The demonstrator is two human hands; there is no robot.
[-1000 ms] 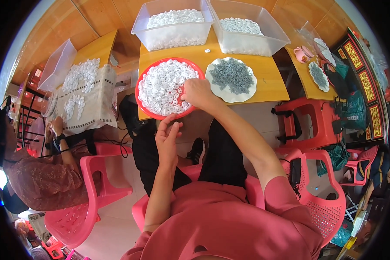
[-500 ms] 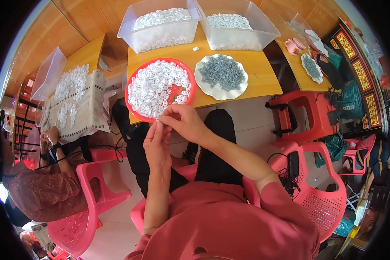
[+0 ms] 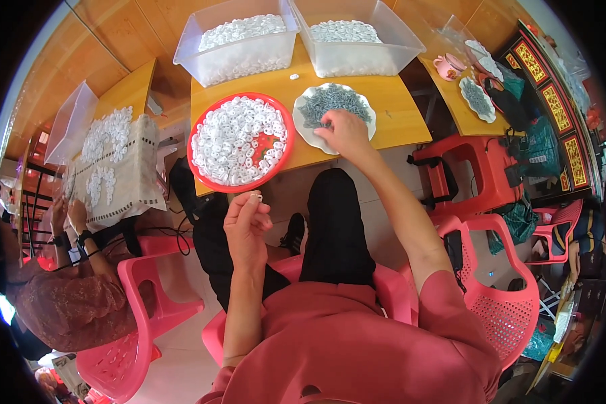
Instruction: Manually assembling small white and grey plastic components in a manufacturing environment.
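My left hand (image 3: 247, 225) is raised just off the table's near edge. Between its thumb and fingertip it pinches a small white plastic piece (image 3: 256, 196), which is mostly covered by the fingers. My right hand (image 3: 347, 135) reaches over a white scalloped plate (image 3: 314, 139), fingers bent together at the near side of a heap of small thin grey pieces (image 3: 331, 102). What the right fingertips hold is hidden. Left of the plate is a red round tray (image 3: 290, 128), heaped with small oval white plastic pieces (image 3: 232, 138); part of its patterned bottom shows.
Two clear bins (image 3: 242, 66) of white pieces stand along the table's back, with one loose piece (image 3: 294, 77) before them. A co-worker (image 3: 74, 299) sits at left by a cloth-covered table (image 3: 124, 182). Red chairs (image 3: 498, 296) flank me; a pink pot (image 3: 449, 66) stands right.
My right hand has left my left hand and moved right and away to the plate of grey pieces. The left hand has lowered slightly, still pinching the white piece.
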